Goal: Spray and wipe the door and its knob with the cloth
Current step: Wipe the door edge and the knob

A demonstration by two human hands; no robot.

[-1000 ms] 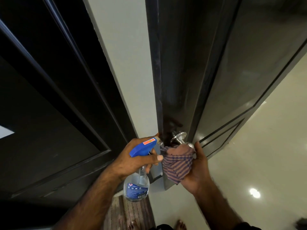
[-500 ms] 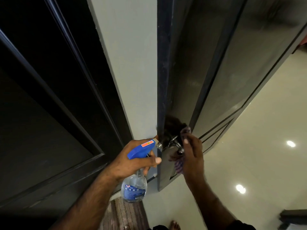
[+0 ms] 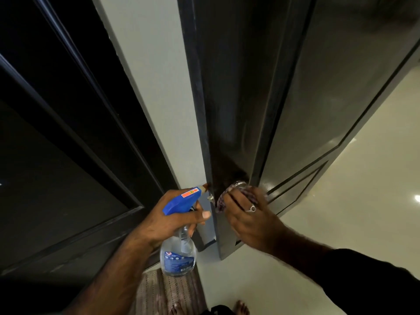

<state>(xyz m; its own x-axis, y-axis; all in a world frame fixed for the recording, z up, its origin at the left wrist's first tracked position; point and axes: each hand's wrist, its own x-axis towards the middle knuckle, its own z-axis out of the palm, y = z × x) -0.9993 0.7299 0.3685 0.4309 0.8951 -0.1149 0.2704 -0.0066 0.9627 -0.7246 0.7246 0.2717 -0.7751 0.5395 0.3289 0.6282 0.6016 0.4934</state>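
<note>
The spray bottle [image 3: 178, 251] is gripped by the left hand [image 3: 168, 220], nozzle near the door [image 3: 284, 98] edge. The cloth [image 3: 223, 201] is pressed around the knob [image 3: 238, 184] by the right hand [image 3: 247, 219]; it is best rubbed all round, with the bottle kept clear.

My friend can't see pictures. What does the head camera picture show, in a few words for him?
A person's right hand presses a striped cloth over the silver knob of a dark door. The left hand holds a blue-topped spray bottle beside the door's edge, with bare toes below.
</note>
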